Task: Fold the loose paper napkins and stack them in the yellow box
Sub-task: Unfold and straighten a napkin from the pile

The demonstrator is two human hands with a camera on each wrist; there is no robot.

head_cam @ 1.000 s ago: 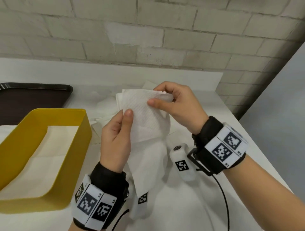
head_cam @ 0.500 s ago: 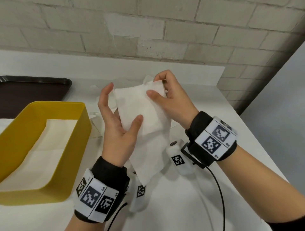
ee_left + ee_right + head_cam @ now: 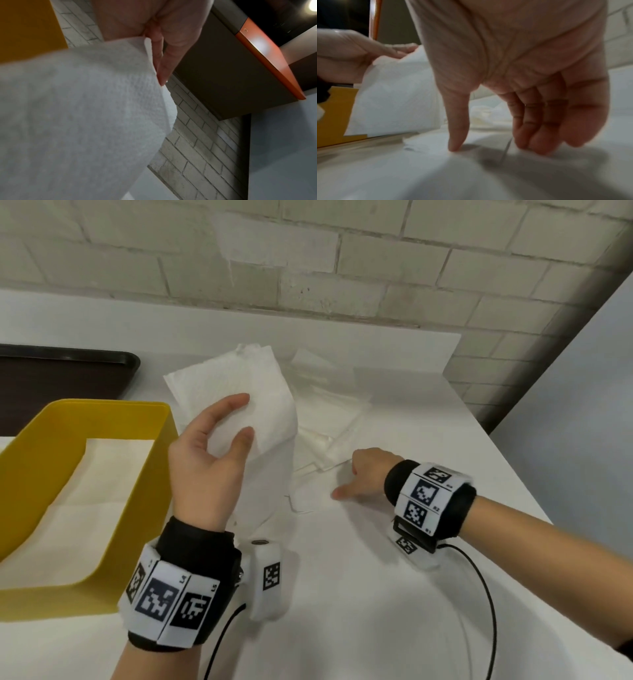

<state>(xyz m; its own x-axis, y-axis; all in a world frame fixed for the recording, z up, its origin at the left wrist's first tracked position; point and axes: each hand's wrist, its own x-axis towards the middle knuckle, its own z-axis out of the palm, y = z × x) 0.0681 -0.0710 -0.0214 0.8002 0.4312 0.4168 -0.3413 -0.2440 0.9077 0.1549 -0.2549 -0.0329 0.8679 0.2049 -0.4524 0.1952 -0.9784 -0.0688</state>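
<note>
one yellow box (image 3: pixel 147 474), plastic-looking, rectangular, folded sheets inside; just right of it left hand (image 3: pixel 205 470) pinches one quilted white napkin (image 3: pixel 239 392); further right, right hand (image 3: pixel 366 474), fingers curled, touches the loose napkins (image 3: pixel 325 419), count unclear

On the surface (image 3: pixel 342 594) you have the box (image 3: pixel 150 460) at left with napkins (image 3: pixel 85 501) inside, the tray (image 3: pixel 68 371) behind it, and loose napkins (image 3: pixel 325 412) to its right.

Left hand (image 3: pixel 205 460) raised, thumb-and-finger grip closed, right hand (image 3: pixel 364 474) lowered, fingertips down
</note>
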